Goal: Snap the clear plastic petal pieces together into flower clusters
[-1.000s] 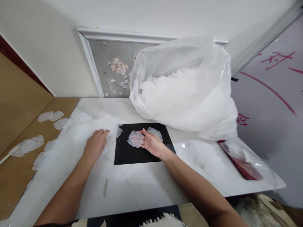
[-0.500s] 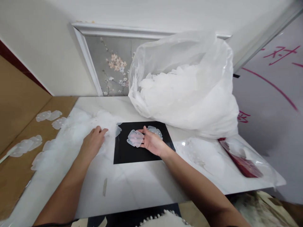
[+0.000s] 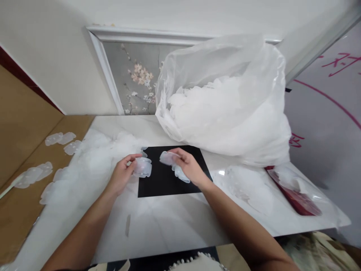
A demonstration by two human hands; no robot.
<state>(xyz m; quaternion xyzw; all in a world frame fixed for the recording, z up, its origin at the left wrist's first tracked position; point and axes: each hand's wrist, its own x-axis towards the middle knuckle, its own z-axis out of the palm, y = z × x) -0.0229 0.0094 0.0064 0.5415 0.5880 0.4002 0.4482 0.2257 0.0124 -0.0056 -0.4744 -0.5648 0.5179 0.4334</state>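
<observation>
The left hand point(image 3: 123, 172) pinches a plastic piece point(image 3: 143, 168) in its grip at the black mat's point(image 3: 160, 185) left edge. The right hand point(image 3: 191, 166), grip closed, holds a second piece point(image 3: 167, 158) over it.

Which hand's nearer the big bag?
Right. The right hand is over the black sheet, in front of the big bag; the left hand is farther left, beside the loose pile.

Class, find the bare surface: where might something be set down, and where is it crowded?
The white tabletop is bare between the black mat and the near edge, except a small strip at left. The mat is bare between left hand and right hand. Crowded: frosted heap at left, stuffed bag and frosted pieces at right.
</observation>
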